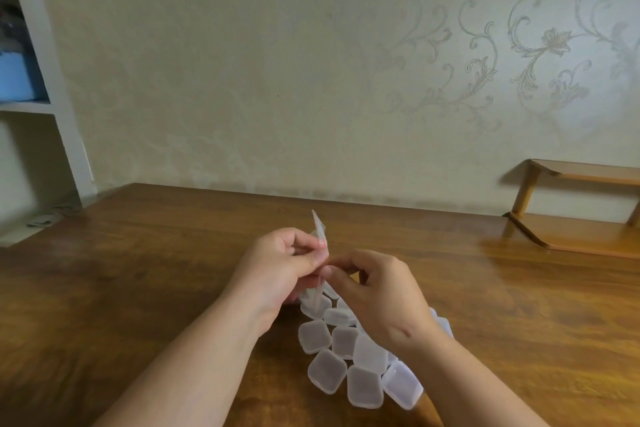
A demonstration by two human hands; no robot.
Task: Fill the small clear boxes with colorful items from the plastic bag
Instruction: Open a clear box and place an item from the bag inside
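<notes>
- Saw a cream wall across the whole background, papered with a pale scrolling floral pattern, heaviest toward the right.
- Found a dark wooden table filling the lower half of the view, its far edge against that wall.
- Noted white built-in shelving at the far left, with something blue on one shelf, too blurred to name.
- Spotted a small two-tier wooden rack standing on the table's far right corner, well apart from the hands.
- Counted no exact number, but saw a tight cluster of small clear boxes lying on the table just below the hands, lids closed, touching one another and partly hidden under the right wrist.
- Saw the left hand raised above the far end of that cluster, thumb and curled fingers pinching a thin clear plastic bag.
- Saw the right hand just beside it, fingers curled, thumb and forefinger tips closed on the same bag lower down.
- Found the bag held upright and edge-on between both hands, its top corner poking above the left fingers and its lower end hanging just over the nearest boxes.
- Could not tell what the bag held.
</notes>
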